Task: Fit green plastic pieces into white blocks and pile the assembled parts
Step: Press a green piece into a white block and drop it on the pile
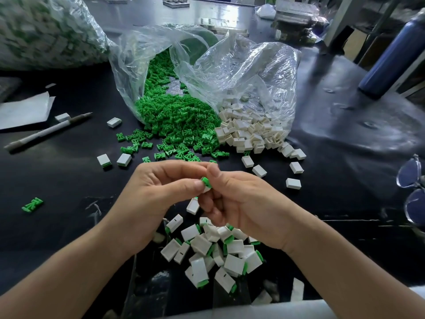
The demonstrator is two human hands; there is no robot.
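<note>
One part (206, 183) in hand: we see a white block with a green piece seated at its upper end, held above the counter (69, 180) between both hands.
Left hand (156, 192): its thumb and fingers (181, 184) pinch the part from the left.
Right hand (246, 203): its curled fingers (213, 172) grip the same part from the right.
Assembled pile (218, 254): it lies just below our hands, near the counter's front edge.
Green pieces (174, 120): they spill from a clear bag (128, 65) (mouth toward us), well behind the hands.
White blocks (250, 132): they spill from a second bag (264, 72) and touch the green heap on its right.
Further out: we see a pen (46, 132) at left, a dark blue bottle (388, 58) and spectacles (411, 194) at right.
</note>
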